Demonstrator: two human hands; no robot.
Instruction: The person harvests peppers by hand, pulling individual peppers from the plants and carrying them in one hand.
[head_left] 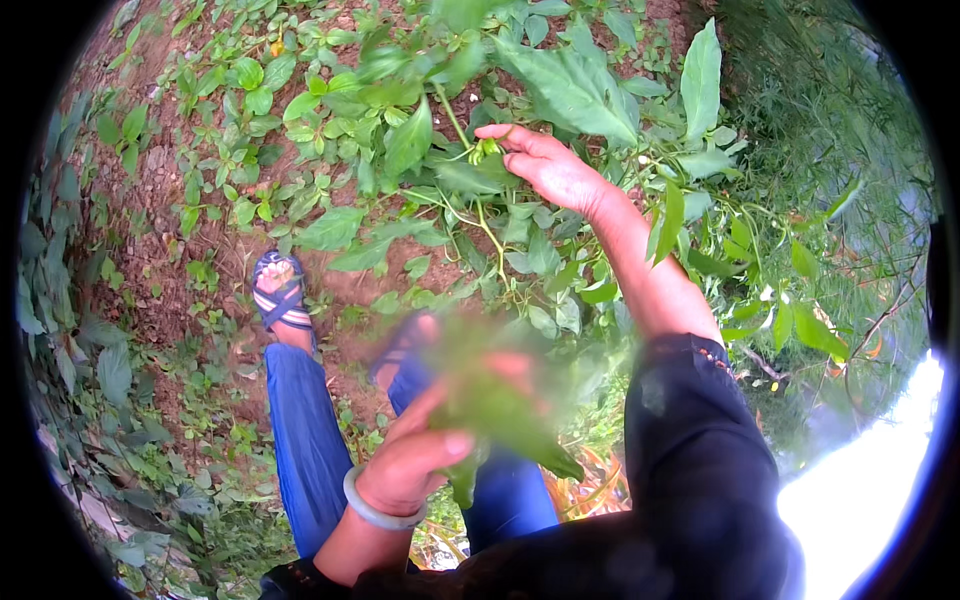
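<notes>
Low in the middle, my left hand [405, 465], with a pale bangle [378, 505] at the wrist, is closed around a bunch of picked green leaves [500, 415]. The upper part of that bunch is smeared by blur. Farther off, my right hand [550, 170] reaches into a leafy green plant [460, 175]. Its thumb and forefinger close about a small shoot tip [485, 150] with a cluster of little green buds. Broad leaves hang just beyond and beside the fingers, and a bare stem rises close to the fingertips.
My sandalled foot [283, 290] stands on reddish soil [230, 370] among low weeds. The other foot is partly hidden behind the leaf bunch. Leafy stems [740, 240] spread beneath and beside my right forearm. Dense feathery greenery [800, 110] fills the right side.
</notes>
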